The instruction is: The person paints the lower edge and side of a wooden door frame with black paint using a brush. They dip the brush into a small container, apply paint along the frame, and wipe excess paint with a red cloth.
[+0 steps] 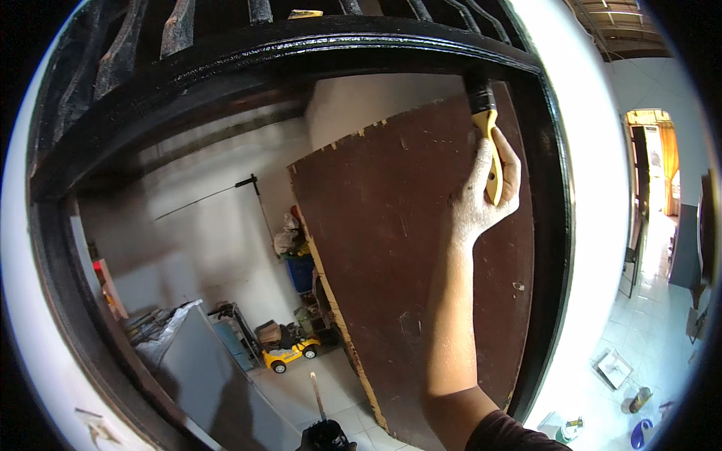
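Observation:
Raised high on the right, my right hand [481, 192] is closed round the yellow wooden handle of a paintbrush [495, 161]. The brush points up, and its dark bristles meet the underside of the black door frame [361, 54] near the upper right corner. Behind my forearm stands a brown door [391, 225], swung inward, with chipped pale edges. Low at the bottom edge, my left hand [306, 442] shows only a little of its fingers round a small black container [326, 434]. A thin stick [318, 395] rises out of that container.
Carved black bars [179, 30] run above the frame. Through the doorway are a yellow toy car [289, 353], a grey panel [199, 368] and a blue bin [299, 272]. White wall [594, 225] borders the right side; a square tray [614, 368] and small containers lie on the tiled floor beyond.

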A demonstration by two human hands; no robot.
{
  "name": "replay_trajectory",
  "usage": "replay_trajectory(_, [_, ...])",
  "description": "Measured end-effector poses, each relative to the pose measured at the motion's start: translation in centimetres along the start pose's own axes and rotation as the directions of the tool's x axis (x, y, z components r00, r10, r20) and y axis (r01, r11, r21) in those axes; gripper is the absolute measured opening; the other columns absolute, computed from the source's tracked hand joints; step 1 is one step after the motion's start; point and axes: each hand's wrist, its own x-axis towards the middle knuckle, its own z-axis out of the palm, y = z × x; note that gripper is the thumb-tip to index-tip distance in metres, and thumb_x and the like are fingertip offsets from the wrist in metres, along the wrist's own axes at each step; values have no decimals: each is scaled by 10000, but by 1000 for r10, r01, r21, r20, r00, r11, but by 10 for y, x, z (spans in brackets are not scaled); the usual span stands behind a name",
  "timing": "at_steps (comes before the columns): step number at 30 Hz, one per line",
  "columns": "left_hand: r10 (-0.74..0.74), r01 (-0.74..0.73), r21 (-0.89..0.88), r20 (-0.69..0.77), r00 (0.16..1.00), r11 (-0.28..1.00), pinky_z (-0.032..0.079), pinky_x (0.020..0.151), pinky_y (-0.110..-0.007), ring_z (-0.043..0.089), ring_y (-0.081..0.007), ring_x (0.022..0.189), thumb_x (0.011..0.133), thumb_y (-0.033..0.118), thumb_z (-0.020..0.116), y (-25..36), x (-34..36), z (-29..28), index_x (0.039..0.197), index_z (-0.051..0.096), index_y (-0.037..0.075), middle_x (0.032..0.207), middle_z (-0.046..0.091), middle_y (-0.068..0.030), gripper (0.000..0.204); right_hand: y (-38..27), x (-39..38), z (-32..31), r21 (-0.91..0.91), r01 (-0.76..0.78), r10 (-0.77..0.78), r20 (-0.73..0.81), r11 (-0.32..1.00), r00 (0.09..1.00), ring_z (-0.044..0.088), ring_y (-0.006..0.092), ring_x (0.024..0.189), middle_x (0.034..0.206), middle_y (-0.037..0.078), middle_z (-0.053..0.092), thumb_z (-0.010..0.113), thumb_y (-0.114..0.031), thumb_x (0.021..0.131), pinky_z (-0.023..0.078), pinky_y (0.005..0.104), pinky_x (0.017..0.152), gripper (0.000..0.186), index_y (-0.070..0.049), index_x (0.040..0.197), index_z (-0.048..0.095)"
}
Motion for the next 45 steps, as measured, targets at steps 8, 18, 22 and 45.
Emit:
replay_trajectory(8, [521,-626,706,416,745,332,618,849,-359,694,-207,867,801,92,909,15,-26,11,1213,722,86,1007,731,-45,453,-44,-39,39,-169,27,5,184,985,983,698,111,1009,1137,99,764,725,-66,1035,561,265,918,225,11,1246,748])
replay_trajectory(18, [464,-588,692,394,793,419,607,882,-320,704,-144,926,764,134,949,17,-26,18,1304,674,33,1061,750,-53,615,-31,-17,20,-15,-218,218,109,976,970,758,159,1053,1113,132,760,678,-99,1079,628,300,942,226,52,1242,715])
replay_trajectory(22, [483,-604,674,396,781,424,613,856,-313,706,-145,877,768,136,947,17,-24,24,1303,674,30,1022,755,-40,610,-26,-12,11,368,-265,268,44,891,962,762,227,1060,1192,184,730,687,-73,1065,648,322,1000,225,77,1232,686])
replay_trajectory(45, [397,-562,555,398,827,614,553,632,-294,606,-121,727,853,-73,812,-11,-40,-6,1345,603,3,932,678,-56,540,-135,-104,84,198,157,-251,676,968,693,732,347,1209,1317,214,704,743,-2,935,596,431,1037,286,1,1220,711])
